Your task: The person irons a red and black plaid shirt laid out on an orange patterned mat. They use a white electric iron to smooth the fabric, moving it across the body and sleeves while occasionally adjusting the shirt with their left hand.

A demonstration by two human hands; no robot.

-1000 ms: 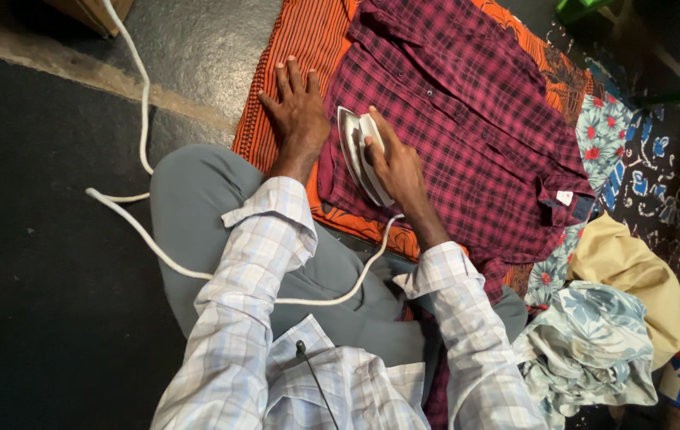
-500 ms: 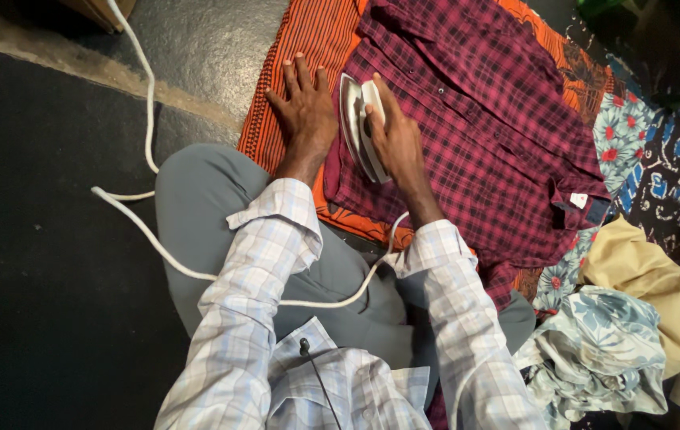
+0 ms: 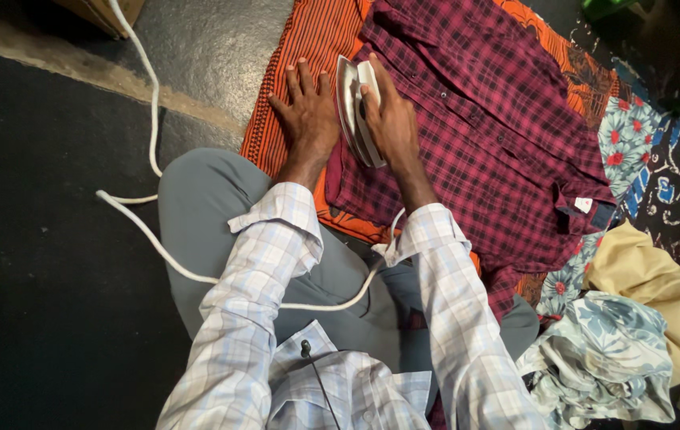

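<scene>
On the dark floor lies one orange striped cloth, and on it one maroon checked shirt is spread flat. One white electric iron rests on the shirt's near edge, the right hand clamped in a grip on its handle. The left hand presses flat, fingers spread, just beside it. One white cord trails over the grey-trousered lap. A crumpled floral garment and a tan one lie nearby.
</scene>
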